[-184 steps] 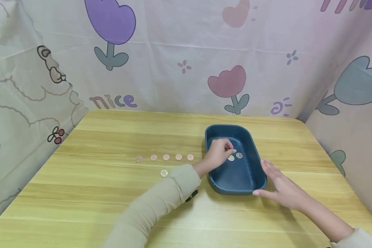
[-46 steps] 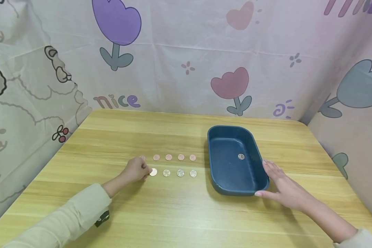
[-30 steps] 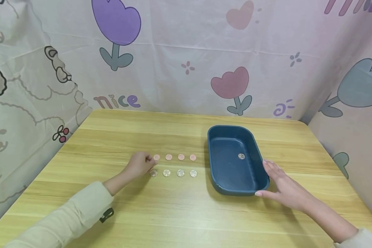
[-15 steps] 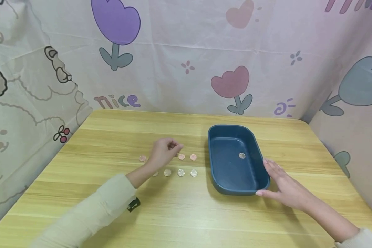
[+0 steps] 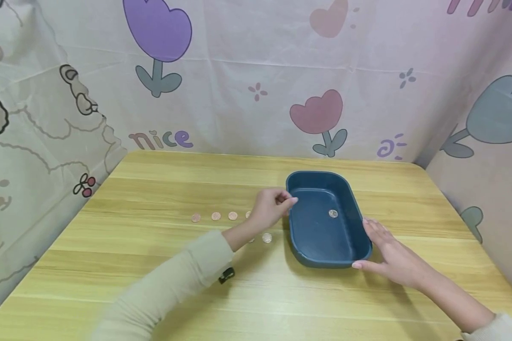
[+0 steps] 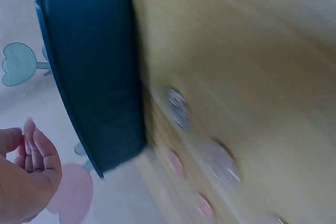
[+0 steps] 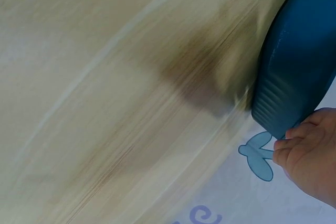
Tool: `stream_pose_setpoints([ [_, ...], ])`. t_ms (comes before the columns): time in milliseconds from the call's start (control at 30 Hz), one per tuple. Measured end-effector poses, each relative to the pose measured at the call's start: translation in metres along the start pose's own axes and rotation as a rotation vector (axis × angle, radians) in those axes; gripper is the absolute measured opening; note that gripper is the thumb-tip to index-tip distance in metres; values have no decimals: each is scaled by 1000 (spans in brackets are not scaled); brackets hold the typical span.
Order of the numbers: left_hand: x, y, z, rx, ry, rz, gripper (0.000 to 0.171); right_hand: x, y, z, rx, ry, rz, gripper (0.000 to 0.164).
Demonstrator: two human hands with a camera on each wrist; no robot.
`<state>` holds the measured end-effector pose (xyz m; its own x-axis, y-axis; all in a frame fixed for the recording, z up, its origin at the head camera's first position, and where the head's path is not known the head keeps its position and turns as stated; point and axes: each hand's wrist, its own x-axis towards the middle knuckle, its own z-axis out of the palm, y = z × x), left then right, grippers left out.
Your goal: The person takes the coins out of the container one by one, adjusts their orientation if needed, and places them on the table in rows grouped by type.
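Note:
My left hand (image 5: 269, 208) hangs over the left rim of a dark blue plastic tub (image 5: 322, 246), thumb near the loosely bent fingers. In the left wrist view nothing shows between its fingertips (image 6: 30, 124). One silvery coin (image 5: 333, 213) lies on the tub's floor. On the table left of the tub lie copper-coloured coins (image 5: 215, 216) in a row, with silvery coins (image 5: 267, 237) in a second row nearer me. The left hand and sleeve cover parts of both rows. My right hand (image 5: 392, 260) rests against the tub's near right corner, fingers along the side and thumb at the front.
The tub stands on a light wooden table (image 5: 281, 303). A patterned cloth (image 5: 230, 109) with tulips hangs behind the table and along both sides. A small black clip-like piece (image 5: 226, 275) shows beneath the left sleeve.
The tub held two visible coins at first; now one. The left hand released a silvery coin at the near row's left end, then swung right to the tub. The right hand stays put.

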<state>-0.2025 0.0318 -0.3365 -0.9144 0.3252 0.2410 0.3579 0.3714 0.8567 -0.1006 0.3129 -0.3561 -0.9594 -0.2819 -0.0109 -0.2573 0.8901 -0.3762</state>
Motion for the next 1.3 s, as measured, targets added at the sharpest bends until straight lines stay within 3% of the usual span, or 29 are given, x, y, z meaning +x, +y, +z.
stream_pose_setpoints([
  [367, 22, 19, 52, -10, -39, 29, 15, 1, -3, -2, -6, -2, 12, 102],
  [733, 46, 5, 92, 144, -44, -42, 9, 1, -3, -2, -20, 2, 3, 101],
  [900, 50, 0, 104, 239, -118, -102, 10, 0, -3, -1, -19, 1, 7, 100],
  [1067, 51, -1, 111, 349, -250, -155, 23, 0, -3, 0, -19, 2, 7, 100],
  [1300, 51, -2, 117, 543, -384, -138, 37, 0, -2, -1, -1, -7, 17, 101],
])
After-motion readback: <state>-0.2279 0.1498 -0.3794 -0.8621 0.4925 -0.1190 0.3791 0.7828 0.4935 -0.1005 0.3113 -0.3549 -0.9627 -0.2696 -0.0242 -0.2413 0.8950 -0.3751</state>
